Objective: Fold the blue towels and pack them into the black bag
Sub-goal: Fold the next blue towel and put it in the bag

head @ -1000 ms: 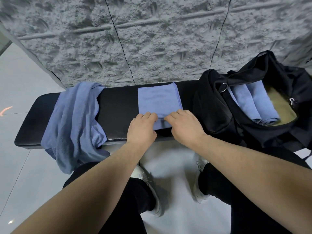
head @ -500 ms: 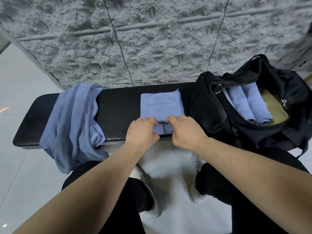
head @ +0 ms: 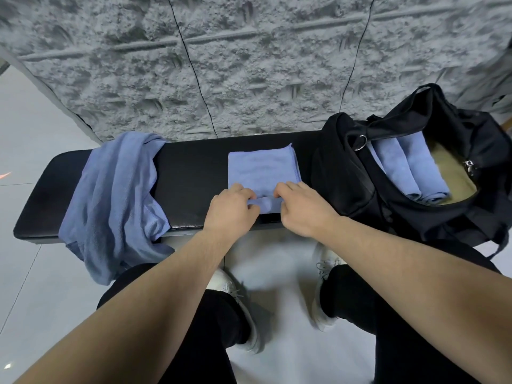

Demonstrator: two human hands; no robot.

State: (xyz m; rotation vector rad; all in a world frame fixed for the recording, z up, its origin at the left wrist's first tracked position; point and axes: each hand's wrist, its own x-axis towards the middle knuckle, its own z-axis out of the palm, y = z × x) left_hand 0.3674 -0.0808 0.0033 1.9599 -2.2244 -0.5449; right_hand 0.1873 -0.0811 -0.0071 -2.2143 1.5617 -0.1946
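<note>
— Grey rough wall (head: 249, 65) stands behind, yes? And what is in front of it?

— Yes. In the head view a black padded bench (head: 191, 187) runs along that wall, over a pale tiled floor (head: 33, 128). On the middle of the bench lies a folded blue towel (head: 263, 170), flat, with its near edge turned up into a small roll.

— Who holds this roll?

— Both hands. The left hand (head: 232, 209) and the right hand (head: 304, 209) are side by side at the near edge, fingers curled over the rolled part and pinching it.

— Where are the other towels?

— A loose pile of blue towels (head: 110, 200) hangs over the left end of the bench and down its front. At the right end the black bag (head: 346, 184) stands open, just beside the folded towel. Inside it two rolled blue towels (head: 410, 167) lie next to each other on a tan lining (head: 454, 178).

— And below?

— Black trousers (head: 210, 342) and white shoes (head: 241, 300) of the person.
</note>
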